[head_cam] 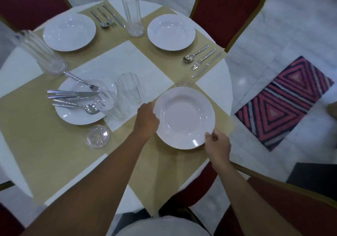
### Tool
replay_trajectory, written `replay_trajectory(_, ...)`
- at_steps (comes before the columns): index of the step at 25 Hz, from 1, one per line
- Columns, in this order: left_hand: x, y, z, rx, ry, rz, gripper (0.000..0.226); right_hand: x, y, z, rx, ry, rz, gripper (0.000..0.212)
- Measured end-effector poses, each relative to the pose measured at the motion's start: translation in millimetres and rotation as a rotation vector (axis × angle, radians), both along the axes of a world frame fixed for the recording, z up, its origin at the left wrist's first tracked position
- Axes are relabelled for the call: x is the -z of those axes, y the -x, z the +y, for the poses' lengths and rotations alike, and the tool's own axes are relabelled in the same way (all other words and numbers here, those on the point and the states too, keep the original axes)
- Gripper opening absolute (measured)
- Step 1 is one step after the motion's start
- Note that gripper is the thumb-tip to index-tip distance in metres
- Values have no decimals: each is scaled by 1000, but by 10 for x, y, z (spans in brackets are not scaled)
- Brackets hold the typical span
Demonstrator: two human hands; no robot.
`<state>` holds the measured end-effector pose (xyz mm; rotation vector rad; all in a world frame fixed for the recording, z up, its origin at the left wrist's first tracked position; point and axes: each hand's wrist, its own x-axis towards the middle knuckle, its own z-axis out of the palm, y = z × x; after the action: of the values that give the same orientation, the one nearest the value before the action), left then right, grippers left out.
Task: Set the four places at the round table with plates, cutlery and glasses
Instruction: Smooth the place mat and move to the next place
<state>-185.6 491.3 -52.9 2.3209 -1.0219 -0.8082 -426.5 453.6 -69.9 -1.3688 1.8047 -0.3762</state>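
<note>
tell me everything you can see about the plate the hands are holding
The plate is round, white, glossy and empty, like glazed china, with a wide rim and a sunken centre. It lies about level over the tan mat at the near right place. The left hand grips its left rim and the right hand pinches its near right rim. Whether it rests on the mat cannot be told. Its far edge hides part of a glass.
</note>
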Motion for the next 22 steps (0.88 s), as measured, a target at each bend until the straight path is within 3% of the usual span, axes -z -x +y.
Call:
replay_trajectory(4,91,78,393,-95,-58,63,32,-4,60,200,-86,6,24,6)
replay_trajectory(10,145,84,573,-85,-63,75,26,63,90,213,-90,2,2,23)
replay_trajectory(22,142,160,658,-123,-43,153,40,114,198,190,-136,-36,29,15)
